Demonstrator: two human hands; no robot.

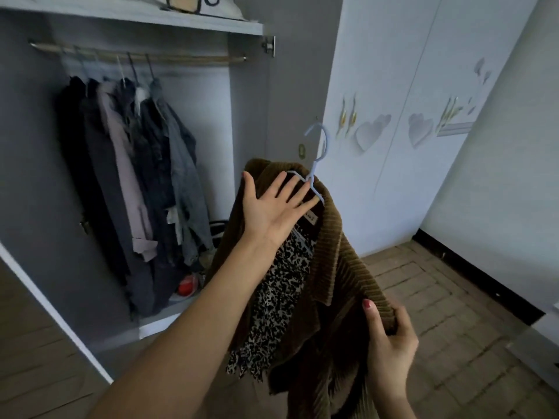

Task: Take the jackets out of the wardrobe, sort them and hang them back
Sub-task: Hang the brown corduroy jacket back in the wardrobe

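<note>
Steadying the jacket (pixel 329 267) with my flat, spread left hand (pixel 273 207), I'm pinching its shoulder in my right hand (pixel 388 340), hanger (pixel 317 164) hook just beyond my left fingertips (pixel 313 184), rail (pixel 136 57) farther up-left.

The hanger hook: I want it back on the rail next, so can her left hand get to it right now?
Probably yes. The left hand lies open on the brown jacket collar, fingertips at the hanger neck; the hook above stands uncovered.
</note>
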